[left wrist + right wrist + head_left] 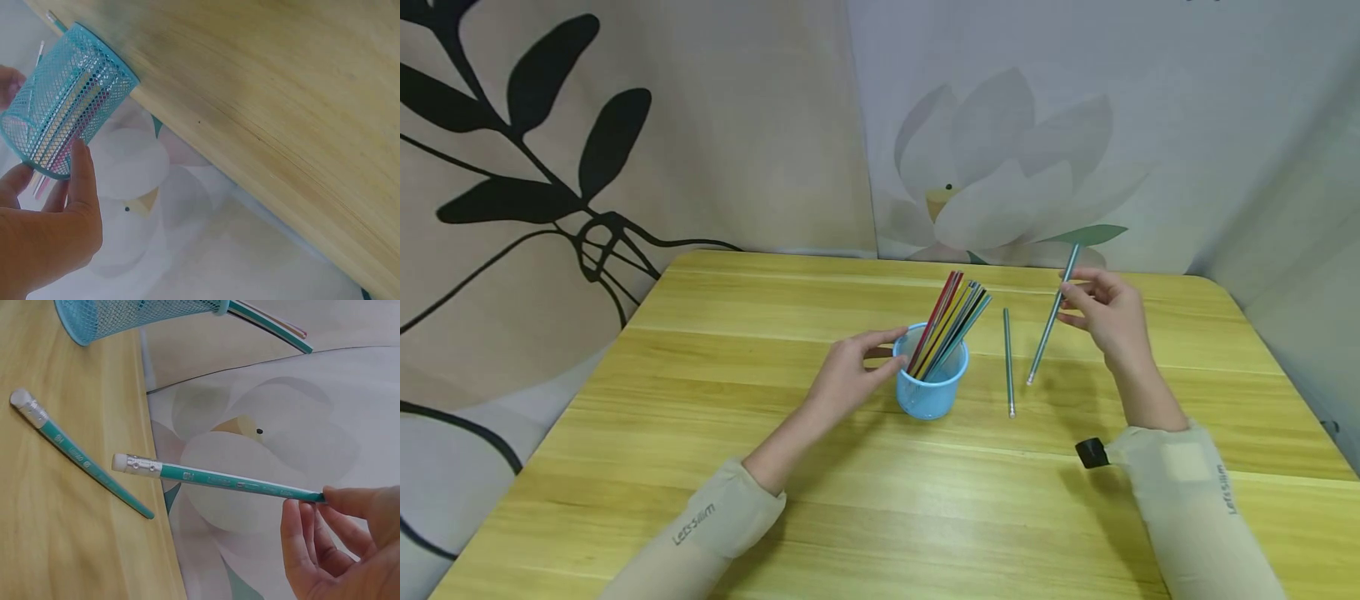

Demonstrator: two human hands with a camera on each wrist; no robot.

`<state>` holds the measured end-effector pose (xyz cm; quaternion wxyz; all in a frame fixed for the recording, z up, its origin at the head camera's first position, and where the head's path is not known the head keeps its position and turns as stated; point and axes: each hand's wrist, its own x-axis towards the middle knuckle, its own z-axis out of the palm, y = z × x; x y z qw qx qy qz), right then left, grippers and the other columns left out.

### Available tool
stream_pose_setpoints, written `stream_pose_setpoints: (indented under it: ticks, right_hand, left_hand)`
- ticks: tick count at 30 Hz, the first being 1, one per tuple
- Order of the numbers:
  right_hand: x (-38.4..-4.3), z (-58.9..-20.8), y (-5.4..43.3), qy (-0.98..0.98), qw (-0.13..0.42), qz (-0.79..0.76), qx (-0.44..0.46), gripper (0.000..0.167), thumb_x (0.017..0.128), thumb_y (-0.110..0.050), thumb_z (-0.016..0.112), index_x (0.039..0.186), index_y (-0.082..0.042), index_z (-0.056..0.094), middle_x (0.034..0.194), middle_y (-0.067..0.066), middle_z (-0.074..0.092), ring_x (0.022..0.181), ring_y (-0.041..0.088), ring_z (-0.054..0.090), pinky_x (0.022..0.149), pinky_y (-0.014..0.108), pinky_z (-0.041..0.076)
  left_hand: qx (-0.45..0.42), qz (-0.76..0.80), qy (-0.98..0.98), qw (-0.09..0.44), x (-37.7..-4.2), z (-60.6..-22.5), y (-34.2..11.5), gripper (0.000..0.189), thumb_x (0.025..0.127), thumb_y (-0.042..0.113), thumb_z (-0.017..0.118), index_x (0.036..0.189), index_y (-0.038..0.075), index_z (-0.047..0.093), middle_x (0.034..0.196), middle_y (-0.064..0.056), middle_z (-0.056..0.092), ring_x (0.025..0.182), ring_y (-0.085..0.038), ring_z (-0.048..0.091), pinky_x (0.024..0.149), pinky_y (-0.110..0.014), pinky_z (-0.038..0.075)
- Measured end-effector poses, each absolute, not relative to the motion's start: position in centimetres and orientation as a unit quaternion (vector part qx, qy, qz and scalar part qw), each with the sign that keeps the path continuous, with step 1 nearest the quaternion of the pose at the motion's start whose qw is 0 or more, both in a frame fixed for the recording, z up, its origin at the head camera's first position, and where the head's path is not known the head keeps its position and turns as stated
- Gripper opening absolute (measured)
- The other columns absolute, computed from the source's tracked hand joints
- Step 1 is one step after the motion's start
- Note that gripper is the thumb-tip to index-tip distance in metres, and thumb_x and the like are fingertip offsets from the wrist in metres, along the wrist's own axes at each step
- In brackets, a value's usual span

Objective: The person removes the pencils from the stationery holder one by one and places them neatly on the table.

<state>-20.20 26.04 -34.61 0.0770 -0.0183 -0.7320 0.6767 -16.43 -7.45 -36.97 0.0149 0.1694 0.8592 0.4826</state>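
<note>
A blue mesh pencil cup (931,400) stands upright on the table with several pencils (951,325) leaning in it, red, yellow, black and green among them. My left hand (853,371) holds the cup by its left rim, thumb and fingers spread along the edge. In the right wrist view, my right hand (337,540) pinches a green pencil (231,481) near one end between thumb and fingertips. The white eraser at its other end points down, above the table in the head view. A second green pencil (1008,362) lies on the table between the cup and the held pencil.
The wooden table (715,333) ends at the back against a hanging (760,125) printed with leaves and a pale flower. A small black piece (1092,452) juts from the right sleeve's cuff (1157,450), over the table.
</note>
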Motion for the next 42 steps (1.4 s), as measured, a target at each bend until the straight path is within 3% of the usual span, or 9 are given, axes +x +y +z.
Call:
stream_pose_setpoints:
  ticks: [18, 24, 31, 37, 42]
  right_hand:
    - [-20.9, -36.7, 26.3, -0.782, 0.041, 0.621, -0.041, 0.009, 0.100, -0.021, 0.060, 0.106, -0.027, 0.064, 0.089, -0.013, 0.063, 0.078, 0.002, 0.062, 0.072, 0.017, 0.061]
    - [-21.1, -37.2, 26.2, -0.797, 0.018, 0.602, -0.047, 0.025, 0.101, -0.022, 0.059, 0.123, -0.011, 0.063, 0.088, -0.014, 0.062, 0.079, 0.001, 0.063, 0.074, 0.019, 0.061]
    - [-21.5, -37.8, 26.0, -0.795, -0.011, 0.605, -0.048, 0.047, 0.101, -0.017, 0.057, 0.139, 0.010, 0.048, 0.084, -0.017, 0.062, 0.077, -0.001, 0.063, 0.074, 0.018, 0.061]
    - [-22.1, -38.5, 25.9, -0.790, -0.043, 0.609, -0.049, 0.050, 0.101, -0.013, 0.056, 0.143, 0.012, 0.043, 0.079, -0.019, 0.062, 0.074, -0.003, 0.061, 0.075, 0.019, 0.061]
    - [-22.3, -38.8, 25.7, -0.796, -0.075, 0.599, -0.054, 0.051, 0.102, -0.012, 0.054, 0.146, 0.010, 0.039, 0.086, -0.015, 0.061, 0.076, -0.003, 0.063, 0.078, 0.019, 0.061]
  left_hand:
    - [0.167, 0.480, 0.861, 0.016, -16.5, -37.0, -7.5, 0.041, 0.095, 0.018, 0.069, 0.135, 0.011, 0.063, 0.136, -0.012, 0.064, 0.115, -0.031, 0.068, 0.089, -0.038, 0.061]
    - [0.167, 0.481, 0.861, 0.018, -16.4, -37.0, -7.5, 0.041, 0.095, 0.019, 0.069, 0.135, 0.010, 0.063, 0.136, -0.012, 0.064, 0.115, -0.031, 0.068, 0.089, -0.038, 0.061]
    - [0.161, 0.480, 0.862, 0.022, -16.5, -36.9, -7.4, 0.041, 0.095, 0.021, 0.069, 0.135, 0.012, 0.063, 0.136, -0.012, 0.064, 0.115, -0.033, 0.069, 0.089, -0.039, 0.061]
    - [0.161, 0.476, 0.864, 0.022, -16.6, -37.0, -7.4, 0.041, 0.095, 0.020, 0.069, 0.134, 0.011, 0.063, 0.136, -0.012, 0.064, 0.114, -0.032, 0.069, 0.089, -0.038, 0.061]
    - [0.159, 0.476, 0.865, 0.024, -16.5, -36.9, -7.4, 0.041, 0.095, 0.020, 0.069, 0.135, 0.011, 0.063, 0.136, -0.012, 0.064, 0.115, -0.032, 0.069, 0.089, -0.038, 0.061]
